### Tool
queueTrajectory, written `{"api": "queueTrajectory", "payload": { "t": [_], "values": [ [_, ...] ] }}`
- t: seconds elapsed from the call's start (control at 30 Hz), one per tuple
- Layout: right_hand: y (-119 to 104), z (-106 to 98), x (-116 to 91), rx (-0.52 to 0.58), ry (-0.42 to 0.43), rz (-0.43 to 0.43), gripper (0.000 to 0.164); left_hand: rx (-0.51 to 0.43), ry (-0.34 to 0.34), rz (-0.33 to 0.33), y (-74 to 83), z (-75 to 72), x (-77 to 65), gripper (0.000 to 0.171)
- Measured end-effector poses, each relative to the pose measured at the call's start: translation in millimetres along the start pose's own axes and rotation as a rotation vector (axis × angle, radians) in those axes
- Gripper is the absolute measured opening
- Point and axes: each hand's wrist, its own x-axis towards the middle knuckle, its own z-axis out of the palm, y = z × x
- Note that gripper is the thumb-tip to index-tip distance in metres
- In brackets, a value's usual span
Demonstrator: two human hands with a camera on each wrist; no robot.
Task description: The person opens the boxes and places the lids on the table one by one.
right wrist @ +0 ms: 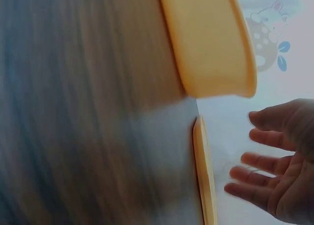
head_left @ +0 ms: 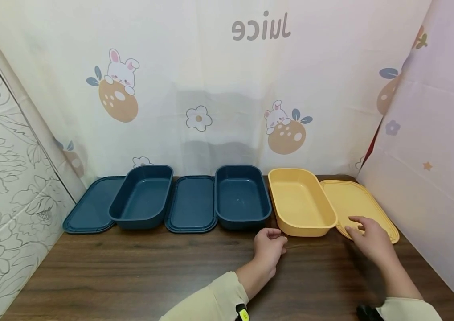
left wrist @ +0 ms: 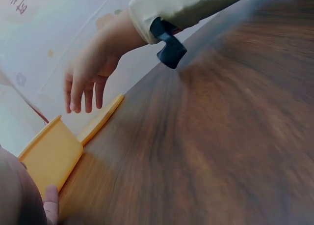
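A yellow rectangular box (head_left: 303,203) stands on the wooden table, with its inside bare. Just in front of its near left corner is my left hand (head_left: 268,252), fingers loosely bent and nothing in its grasp. In the left wrist view a fingertip (left wrist: 51,198) shows right at the side of the box (left wrist: 54,151). My right hand (head_left: 373,240) hovers over the near part of the flat yellow lid (head_left: 351,200), right of the box. In the right wrist view, its fingers (right wrist: 257,163) are spread and hold nothing, apart from the lid (right wrist: 206,176).
Left of the yellow box, a blue box (head_left: 243,196), a blue lid (head_left: 192,203), another blue box (head_left: 142,196) and another blue lid (head_left: 94,205) stand in a row. Patterned cloth (head_left: 227,129) hangs close behind the row, with more at both sides.
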Motion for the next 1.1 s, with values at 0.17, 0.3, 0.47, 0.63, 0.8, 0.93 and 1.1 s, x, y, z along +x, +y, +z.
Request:
{"api": "queueTrajectory", "payload": {
  "t": [0.17,0.3,0.47,0.63,0.8,0.93,1.1],
  "values": [
    [12.2,-1.0,4.2,-0.133,-0.044,-0.022,0.043,0.224,-0.152,-0.018,3.1,-9.6,-10.3,0.018],
    [19.0,-0.8,9.3,-0.183,-0.086,0.001,0.047,0.465,-0.308,0.052,7.1,-17.5,-14.1,0.016],
    [25.1,-2.7,15.9,-0.202,-0.128,0.017,0.052,0.694,-0.417,0.234,13.0,-25.9,-12.9,0.012],
    [27.9,-5.0,20.6,-0.208,-0.149,0.019,0.053,0.845,-0.473,0.417,18.2,-33.5,-10.6,0.009],
    [28.4,-4.2,22.8,-0.205,-0.161,0.012,0.052,0.933,-0.524,0.537,21.0,-40.3,-10.2,0.005],
    [29.8,-4.8,25.1,-0.214,-0.201,0.012,0.049,1.003,-0.539,0.618,21.4,-44.9,-10.3,0.005],
    [33.4,-4.8,30.0,-0.230,-0.231,-0.003,0.040,1.030,-0.523,0.661,23.8,-51.2,-10.0,0.005]
  ]
}}
